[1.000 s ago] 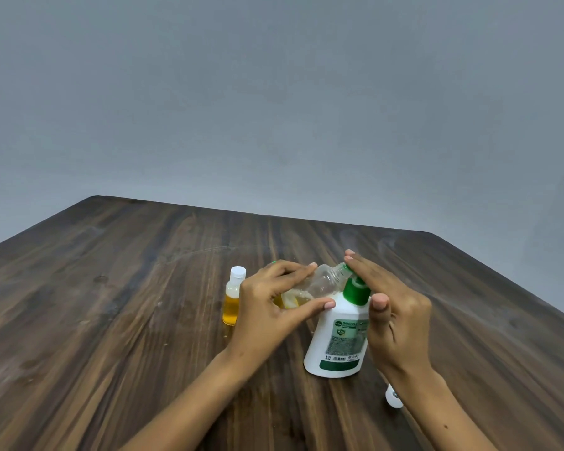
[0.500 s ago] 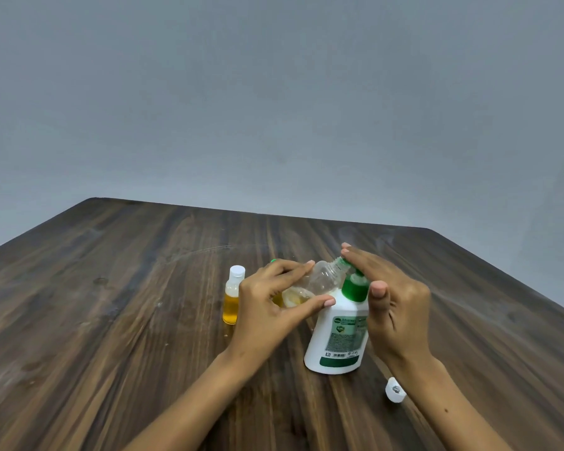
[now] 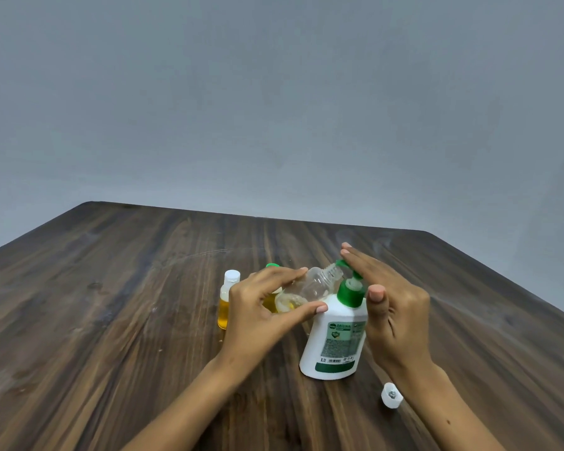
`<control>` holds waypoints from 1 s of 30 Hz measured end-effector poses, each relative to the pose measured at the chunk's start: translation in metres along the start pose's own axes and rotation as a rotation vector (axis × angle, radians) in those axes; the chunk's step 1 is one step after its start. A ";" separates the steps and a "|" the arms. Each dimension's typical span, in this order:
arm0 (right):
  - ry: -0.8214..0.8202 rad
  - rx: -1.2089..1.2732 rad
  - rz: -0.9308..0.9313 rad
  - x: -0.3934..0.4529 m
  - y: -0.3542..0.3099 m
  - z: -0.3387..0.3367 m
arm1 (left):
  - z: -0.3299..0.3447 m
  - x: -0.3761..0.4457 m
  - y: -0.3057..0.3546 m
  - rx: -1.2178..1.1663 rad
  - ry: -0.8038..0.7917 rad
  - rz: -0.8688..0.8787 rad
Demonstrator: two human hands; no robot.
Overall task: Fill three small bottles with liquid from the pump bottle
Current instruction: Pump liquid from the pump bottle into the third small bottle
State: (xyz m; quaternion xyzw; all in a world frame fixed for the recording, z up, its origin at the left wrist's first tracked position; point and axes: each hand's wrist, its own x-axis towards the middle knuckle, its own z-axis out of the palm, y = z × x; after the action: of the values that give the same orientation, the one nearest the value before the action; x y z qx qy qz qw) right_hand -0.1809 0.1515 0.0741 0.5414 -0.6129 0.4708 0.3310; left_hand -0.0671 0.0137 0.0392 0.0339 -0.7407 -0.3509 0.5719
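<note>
A white pump bottle (image 3: 334, 340) with a green pump head (image 3: 349, 289) stands on the wooden table (image 3: 111, 320). My right hand (image 3: 391, 307) lies over the pump head with straight fingers pressing on it. My left hand (image 3: 261, 307) grips a small clear bottle (image 3: 316, 284), tilted with its open mouth at the nozzle; a little yellow liquid sits in its base. A small capped bottle (image 3: 227, 301) full of yellow liquid stands to the left. Behind my left hand another small bottle with a green cap (image 3: 272, 265) is mostly hidden.
A loose white cap (image 3: 391, 395) lies on the table beside my right forearm. A plain grey wall rises behind the table's far edge.
The pump head has risen a little under my right hand, showing its white stem. The loose cap shows more fully as my right forearm shifted. The tilted bottle stays at the nozzle.
</note>
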 end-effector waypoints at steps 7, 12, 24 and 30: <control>-0.021 -0.015 0.027 0.002 0.000 0.000 | 0.001 0.000 0.003 -0.044 0.039 -0.057; -0.016 -0.005 0.021 -0.002 -0.002 0.003 | 0.000 0.000 0.006 -0.046 0.026 -0.077; 0.022 -0.010 0.024 -0.012 0.000 0.016 | -0.002 -0.001 0.008 -0.012 -0.002 -0.073; 0.021 0.024 0.002 -0.003 -0.002 0.008 | -0.001 -0.002 0.008 -0.007 0.004 -0.081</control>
State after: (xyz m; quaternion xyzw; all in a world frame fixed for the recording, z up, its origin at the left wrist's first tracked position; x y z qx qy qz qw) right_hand -0.1773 0.1453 0.0693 0.5398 -0.6043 0.4840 0.3304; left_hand -0.0627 0.0200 0.0427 0.0627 -0.7362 -0.3763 0.5589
